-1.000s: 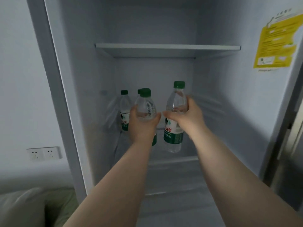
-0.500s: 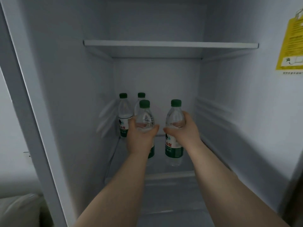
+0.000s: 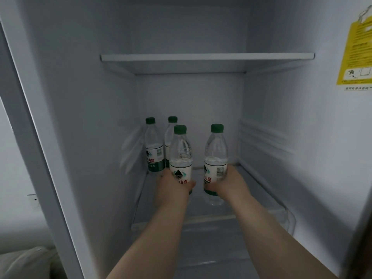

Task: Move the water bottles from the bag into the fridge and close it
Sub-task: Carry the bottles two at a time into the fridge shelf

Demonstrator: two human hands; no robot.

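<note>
Green-capped and upright, the left bottle (image 3: 180,156) sits in the left hand (image 3: 173,190), fingers curled round its label. At its three o'clock the right hand (image 3: 231,184) grips the right bottle (image 3: 216,154), down at the fridge shelf (image 3: 257,200). Two rear bottles (image 3: 154,152) (image 3: 170,135) stand at eleven o'clock.

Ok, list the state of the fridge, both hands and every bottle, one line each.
fridge, open.
left hand, grips the left-held bottle at its label.
left-held bottle, upright, capped.
right hand, grips the right-held bottle at its label.
right-held bottle, upright, capped.
back-left bottle, upright, capped, untouched.
rear bottle, upright, capped, untouched, partly hidden.
</note>
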